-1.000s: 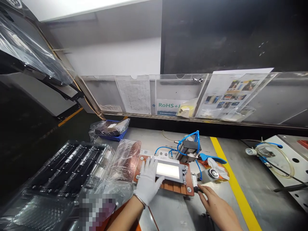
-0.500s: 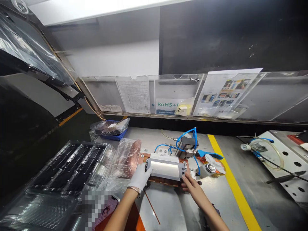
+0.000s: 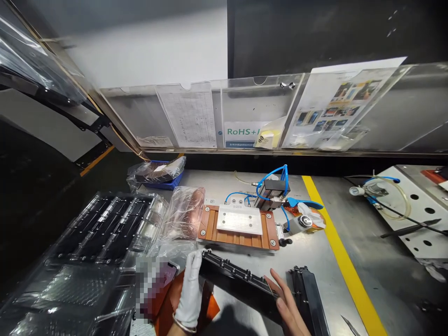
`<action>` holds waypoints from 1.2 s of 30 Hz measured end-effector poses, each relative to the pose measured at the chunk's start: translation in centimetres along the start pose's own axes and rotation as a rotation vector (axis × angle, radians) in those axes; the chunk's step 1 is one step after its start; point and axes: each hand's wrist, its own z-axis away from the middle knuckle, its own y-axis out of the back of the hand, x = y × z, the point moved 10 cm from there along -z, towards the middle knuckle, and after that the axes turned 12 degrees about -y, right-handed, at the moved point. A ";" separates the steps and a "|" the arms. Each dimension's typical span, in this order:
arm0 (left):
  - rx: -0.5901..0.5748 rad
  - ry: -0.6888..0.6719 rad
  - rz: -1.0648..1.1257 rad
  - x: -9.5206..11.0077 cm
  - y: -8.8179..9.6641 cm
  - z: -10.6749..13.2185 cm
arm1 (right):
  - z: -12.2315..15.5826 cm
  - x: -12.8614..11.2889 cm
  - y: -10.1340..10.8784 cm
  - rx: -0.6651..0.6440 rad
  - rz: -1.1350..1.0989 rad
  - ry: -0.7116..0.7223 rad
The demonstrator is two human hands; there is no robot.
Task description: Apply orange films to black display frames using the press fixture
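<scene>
Black panel [image 3: 238, 285], lower centre, slants upper-left to lower-right. Left hand [image 3: 191, 289] grips its left end, right hand [image 3: 286, 304] the right.

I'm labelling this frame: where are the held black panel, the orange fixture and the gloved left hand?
black panel [image 3: 238, 283]: head view, middle of its dark face.
orange fixture [image 3: 209, 223]: head view, its left orange strip.
left hand [image 3: 191, 284]: head view, back of the white glove.
</scene>
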 end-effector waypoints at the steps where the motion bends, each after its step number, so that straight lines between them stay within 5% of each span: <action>1: -0.005 -0.022 -0.022 0.5 0.1 -0.1 | 0.4 -0.5 -0.4 -0.034 0.067 -0.002; 5: -0.076 -0.080 -0.051 3.4 0.0 -0.9 | 1.3 -0.8 -1.3 -0.159 0.313 -0.082; 8: -0.156 -0.380 -0.314 8.4 0.0 -1.2 | 1.2 -1.5 -0.6 -0.148 0.406 -0.015; 11: -0.531 -0.698 -0.672 11.4 -3.6 0.9 | 0.9 -2.1 0.1 -0.078 0.449 0.051; 13: -0.837 -0.733 -0.834 10.4 -6.2 2.7 | 0.9 -2.2 0.0 -0.060 0.460 0.068; 15: -0.997 -0.699 -0.967 9.0 -7.8 3.5 | 1.0 -2.2 -0.5 -0.062 0.472 0.072; 18: -1.022 -0.663 -1.016 8.1 -9.3 3.7 | 1.4 -2.3 -0.9 -0.008 0.446 0.078; 22: -1.034 -0.610 -0.757 8.6 -11.7 6.0 | 2.0 -2.3 -1.5 0.087 0.356 0.116; 26: -1.097 -0.444 -0.603 8.1 -13.8 8.5 | 1.8 -1.9 -2.5 0.075 0.339 0.127; 28: -1.151 -0.477 -0.628 8.2 -14.1 9.0 | 1.6 -1.7 -2.5 0.065 0.365 0.121; 32: -1.142 -0.656 -0.808 8.7 -12.1 6.9 | 1.5 -1.2 -2.3 0.003 0.477 0.061; 36: -1.141 -0.633 -1.287 7.0 -8.2 3.5 | 1.9 -1.3 -1.2 0.037 0.531 0.031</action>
